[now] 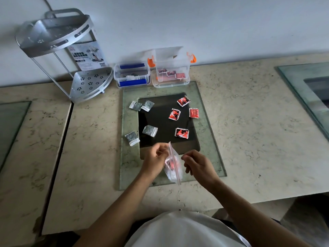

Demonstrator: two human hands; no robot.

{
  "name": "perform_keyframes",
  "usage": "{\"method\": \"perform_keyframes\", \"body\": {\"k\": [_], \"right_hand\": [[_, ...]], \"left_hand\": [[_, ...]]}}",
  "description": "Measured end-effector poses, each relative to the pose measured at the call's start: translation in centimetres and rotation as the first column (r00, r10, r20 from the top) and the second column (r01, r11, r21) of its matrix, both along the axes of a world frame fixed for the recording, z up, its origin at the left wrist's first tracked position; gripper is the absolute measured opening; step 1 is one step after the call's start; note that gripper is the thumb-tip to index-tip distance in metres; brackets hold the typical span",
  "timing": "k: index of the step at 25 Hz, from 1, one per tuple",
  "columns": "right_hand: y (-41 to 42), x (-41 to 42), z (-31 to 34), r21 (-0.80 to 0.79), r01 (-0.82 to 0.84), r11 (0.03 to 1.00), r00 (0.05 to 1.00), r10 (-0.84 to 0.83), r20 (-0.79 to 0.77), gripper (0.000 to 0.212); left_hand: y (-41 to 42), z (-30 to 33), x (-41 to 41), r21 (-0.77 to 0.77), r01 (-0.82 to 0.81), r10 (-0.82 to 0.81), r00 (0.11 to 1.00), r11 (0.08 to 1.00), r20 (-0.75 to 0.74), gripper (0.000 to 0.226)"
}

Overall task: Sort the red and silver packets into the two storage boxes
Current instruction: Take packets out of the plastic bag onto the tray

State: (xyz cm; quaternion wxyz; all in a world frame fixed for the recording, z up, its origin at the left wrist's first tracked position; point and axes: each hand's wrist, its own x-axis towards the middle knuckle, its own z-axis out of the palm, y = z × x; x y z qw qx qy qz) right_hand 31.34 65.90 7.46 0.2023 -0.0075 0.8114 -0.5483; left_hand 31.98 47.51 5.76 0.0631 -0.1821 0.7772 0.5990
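Above the near edge of the glass-topped marble worktop (249, 139), the left hand (154, 160) pinches a clear zip bag (173, 168); the right hand's (197, 164) fingers curl loosely beside it, holding nothing. Four red foil packets (174, 114) and four silver foil packets (150, 130) lie scattered on the black panel before the blue-latched clear box (132, 75) and orange-latched clear box (171, 72).

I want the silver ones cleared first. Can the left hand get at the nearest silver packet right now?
Probably not yet: the left hand is pinching the zip bag. The silver packet lies unobstructed.
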Motion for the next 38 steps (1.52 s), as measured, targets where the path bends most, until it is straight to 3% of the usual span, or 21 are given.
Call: {"method": "perform_keyframes", "body": {"k": [3,5,8,13,15,17,19,22,26,29,35,38], "right_hand": [[-0.7,-0.6,1.2,0.078,-0.195,0.978,0.979,0.199,-0.054,0.036],[-1.2,-0.8,1.3,0.191,-0.272,0.943,0.954,0.290,-0.071,0.031],[-1.8,-1.0,1.0,0.227,-0.297,0.927,0.944,0.322,-0.077,0.018],[-2.4,-1.0,0.5,0.224,-0.295,0.929,0.944,0.320,-0.081,0.018],[-2.4,-1.2,0.2,0.210,-0.274,0.938,0.953,0.295,-0.072,0.018],[-2.5,-1.3,-0.1,0.217,-0.251,0.943,0.962,0.268,-0.054,0.018],[-2.6,-1.5,-0.3,0.192,-0.237,0.953,0.969,0.245,-0.023,0.019],[-2.6,-1.6,0.1,0.106,-0.251,0.962,0.968,0.251,0.008,0.022],[-2.1,-1.5,0.2,0.091,-0.340,0.936,0.939,0.343,-0.010,0.027],[-1.6,-1.7,0.2,0.082,-0.351,0.933,0.934,0.355,-0.040,0.017],[-1.5,-1.5,0.5,0.179,-0.365,0.914,0.926,0.376,-0.028,0.020],[-1.5,-1.5,1.4,0.406,-0.503,0.763,0.814,0.576,-0.074,0.018]], "left_hand": [[0.1,0.2,-0.1,-0.011,-0.023,0.023,1.000,1.000,0.008,0.014],[0.3,0.3,0.1,-0.021,-0.038,0.038,0.999,0.999,0.015,0.013],[0.5,0.5,0.5,-0.040,-0.094,0.094,0.996,0.995,0.003,0.013],[0.1,0.6,0.9,-0.084,-0.114,0.113,0.994,0.990,-0.007,0.020],[0.0,0.6,1.4,-0.142,-0.180,0.176,0.984,0.973,-0.038,0.032],[0.1,1.2,2.1,-0.232,-0.226,0.213,0.974,0.946,-0.081,0.022],[0.0,2.0,2.9,-0.208,-0.154,0.147,0.988,0.966,-0.048,0.015],[-0.1,3.4,3.8,0.004,0.052,-0.052,0.996,0.999,0.071,0.029],[-0.1,3.8,4.0,0.064,0.044,-0.050,0.995,0.997,0.089,0.031],[-0.2,3.7,3.9,0.081,0.036,-0.042,0.996,0.996,0.083,0.025],[-0.1,3.6,3.6,0.007,0.163,-0.163,0.980,0.987,0.115,0.021],[-0.1,3.9,3.4,-0.157,0.360,-0.335,0.927,0.919,0.168,0.029]]}}
